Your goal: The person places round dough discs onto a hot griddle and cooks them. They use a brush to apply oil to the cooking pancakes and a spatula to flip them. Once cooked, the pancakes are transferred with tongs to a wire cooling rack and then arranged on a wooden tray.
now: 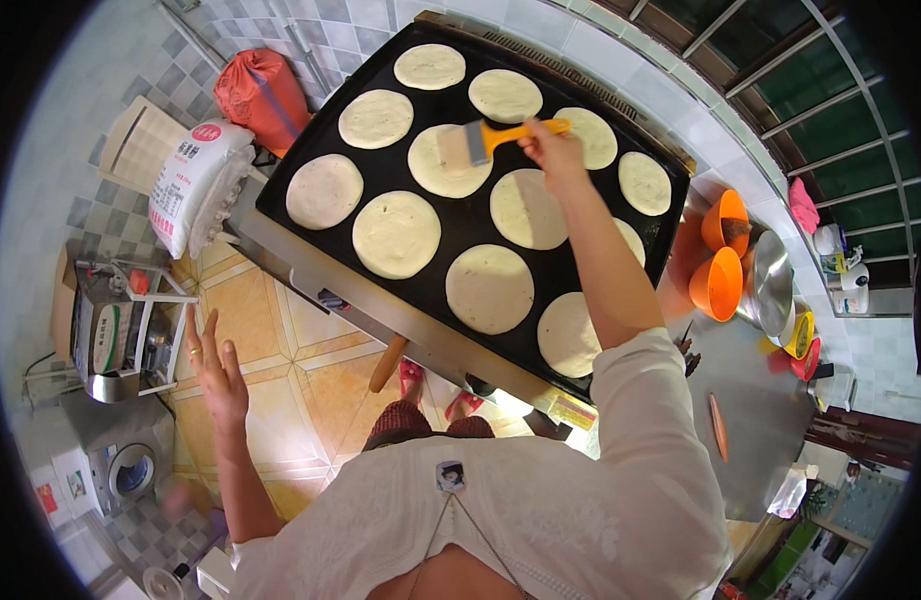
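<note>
- A person's right hand (553, 155) reaches across a large black griddle (465, 223), its fingers closed around the orange-yellow handle of a flat pastry brush (503, 137).
- The brush points left; its bristle end is over a pale dough round (436, 170) in the middle row. Whether the bristles touch the dough is hard to tell.
- Twelve such rounds lie flat and apart on the griddle, in three slanting rows of four. The right forearm partly covers some of them.
- The left hand (217, 372) holds nothing; its fingers are spread wide above the tiled floor (326, 400), left of the griddle.
- A wooden handle (388, 363) sticks out from the griddle's front, near the person's red slippers (411, 374).
- To the right, two orange bowls (717, 284) stand beside a shiny metal bowl (774, 285) on a steel table (761, 400), with a slim rolling pin (719, 427) nearer the person.
- At upper left, a white printed sack (189, 185) sits near a red bag (261, 98).
</note>
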`<state>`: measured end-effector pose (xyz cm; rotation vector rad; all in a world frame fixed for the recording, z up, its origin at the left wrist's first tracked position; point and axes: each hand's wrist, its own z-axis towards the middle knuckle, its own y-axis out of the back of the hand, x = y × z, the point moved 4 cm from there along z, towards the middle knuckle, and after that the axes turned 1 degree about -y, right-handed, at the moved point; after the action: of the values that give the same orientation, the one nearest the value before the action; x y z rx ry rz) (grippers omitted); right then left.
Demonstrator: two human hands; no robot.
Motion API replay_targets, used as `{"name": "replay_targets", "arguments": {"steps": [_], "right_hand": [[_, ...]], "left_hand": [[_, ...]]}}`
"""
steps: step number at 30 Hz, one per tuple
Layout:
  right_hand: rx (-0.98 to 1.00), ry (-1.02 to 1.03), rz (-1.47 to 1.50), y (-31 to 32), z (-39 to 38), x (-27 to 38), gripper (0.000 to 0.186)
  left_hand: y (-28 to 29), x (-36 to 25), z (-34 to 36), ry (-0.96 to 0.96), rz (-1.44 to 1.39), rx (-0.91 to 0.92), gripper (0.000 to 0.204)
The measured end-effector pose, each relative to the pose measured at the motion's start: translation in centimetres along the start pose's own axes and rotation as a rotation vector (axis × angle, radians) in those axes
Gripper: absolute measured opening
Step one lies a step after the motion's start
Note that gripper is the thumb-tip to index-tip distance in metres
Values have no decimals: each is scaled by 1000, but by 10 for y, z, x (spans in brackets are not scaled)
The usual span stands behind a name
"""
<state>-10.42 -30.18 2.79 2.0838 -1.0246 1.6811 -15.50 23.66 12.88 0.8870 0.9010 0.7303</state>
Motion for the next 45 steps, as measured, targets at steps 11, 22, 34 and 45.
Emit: {"name": "replay_targets", "arguments": {"steps": [11,22,34,45], "right_hand": [[-207,50,30,140,-68,12,15],[-473,274,289,205,8,64,15],[-198,184,197,207,-83,67,12],[-28,1,128,158,-141,3,20]], "left_hand": [[-7,16,-27,-13,13,-6,39],[-11,-1,-31,-80,60,40,38],[-14,10,-58,-45,79,30,36],[-1,-8,-60,-83,14,7,36]]}}
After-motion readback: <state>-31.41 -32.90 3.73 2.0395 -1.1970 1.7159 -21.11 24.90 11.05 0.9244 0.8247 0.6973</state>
